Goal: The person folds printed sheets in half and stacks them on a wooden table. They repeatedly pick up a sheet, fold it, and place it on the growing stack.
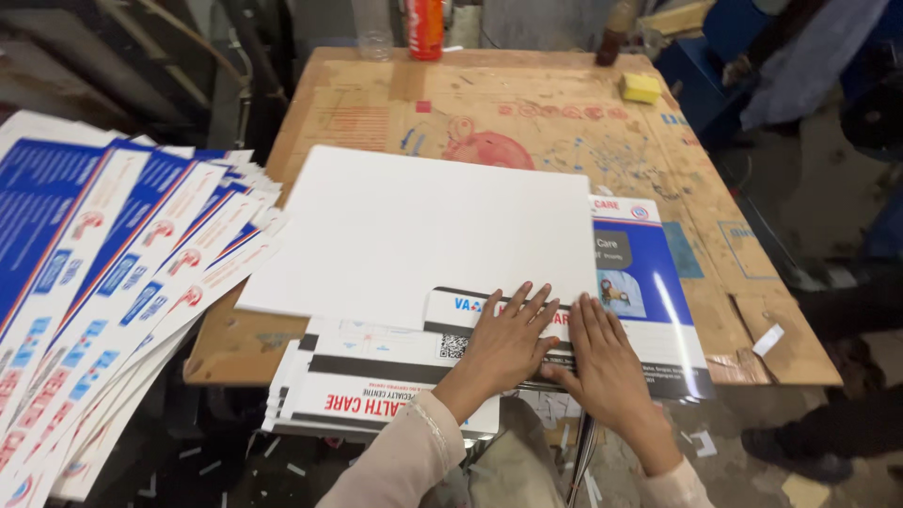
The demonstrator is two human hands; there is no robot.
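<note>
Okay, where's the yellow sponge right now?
The yellow sponge sits at the far right corner of the cardboard-covered table, well beyond both hands, near the dark bottle at the back edge.

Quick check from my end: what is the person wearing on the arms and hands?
Both hands are bare: no gloves, rings or watch visible on the left hand or the right hand. Each arm wears a long, loose, pale beige-pink fabric sleeve, the left sleeve ending in a lightly textured cuff at the wrist; the right sleeve shows only at the frame's bottom.
</note>
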